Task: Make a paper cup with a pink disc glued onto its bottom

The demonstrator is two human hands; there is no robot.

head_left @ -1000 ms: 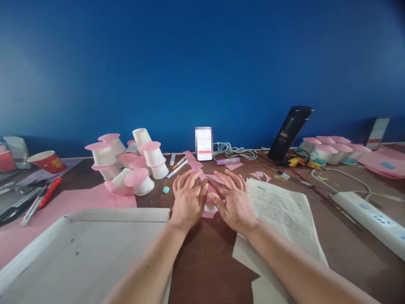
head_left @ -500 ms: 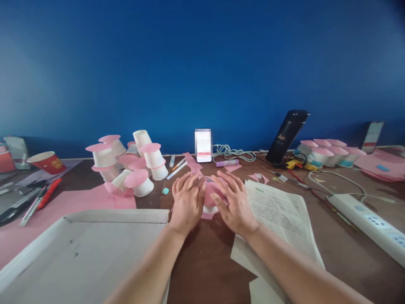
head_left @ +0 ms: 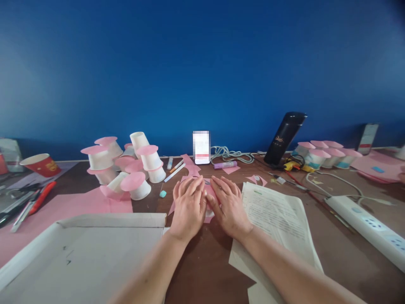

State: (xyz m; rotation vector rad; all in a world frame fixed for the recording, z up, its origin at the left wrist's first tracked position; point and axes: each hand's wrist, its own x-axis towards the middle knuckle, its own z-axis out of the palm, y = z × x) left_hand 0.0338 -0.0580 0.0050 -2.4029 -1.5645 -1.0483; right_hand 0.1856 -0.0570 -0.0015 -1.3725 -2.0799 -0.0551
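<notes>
My left hand (head_left: pixel 189 207) and my right hand (head_left: pixel 228 207) lie palms down, side by side, at the middle of the table. Their fingers are stretched out, and the thumbs nearly meet. Both rest on a pink paper piece (head_left: pixel 212 193) that shows in the gap between them. Something whitish, perhaps a paper cup, peeks out under it, but the hands cover most of it. More pink paper (head_left: pixel 171 208) sticks out beside my left hand. To the left stand several white paper cups (head_left: pixel 140 191) with pink paper discs stuck on, some stacked and some tipped over.
A grey cardboard tray (head_left: pixel 110 220) lies front left, near a red-handled tool (head_left: pixel 42 197) and a red cup (head_left: pixel 41 165). Printed sheets (head_left: pixel 275 211) lie under my right forearm. Behind are a phone (head_left: pixel 201 147), glue stick (head_left: pixel 225 164) and black flask (head_left: pixel 284 137); a power strip (head_left: pixel 368 226) is right.
My hands have come closer together and flattened over the pink paper, covering more of it. The whole view has shifted slightly.
</notes>
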